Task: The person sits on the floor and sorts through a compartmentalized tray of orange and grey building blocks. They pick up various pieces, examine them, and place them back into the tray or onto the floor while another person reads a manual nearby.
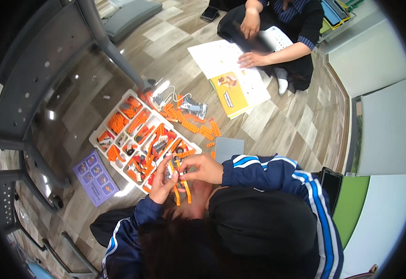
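Observation:
Both of my hands are raised close to me, around a small model of orange and dark grey building pieces (178,197). My left hand (160,185) grips it from the left, thumb pressed along its side. From the right, my right hand (204,168) pinches the model near its middle with thumb and fingertips. Long orange strips hang below the fingers, and dark parts show at the top. The fingers hide how the pieces join. Just beyond the hands, a white compartment tray (101,149) holds orange, red, white and dark building pieces.
Loose orange bricks (190,127) and a clear plastic bag (194,108) lie past the tray. A grey baseplate (230,149) is right, a purple card (93,179) left. Grey chairs (49,60) stand left. Across, a seated person's hand (253,59) rests on an open booklet (233,93).

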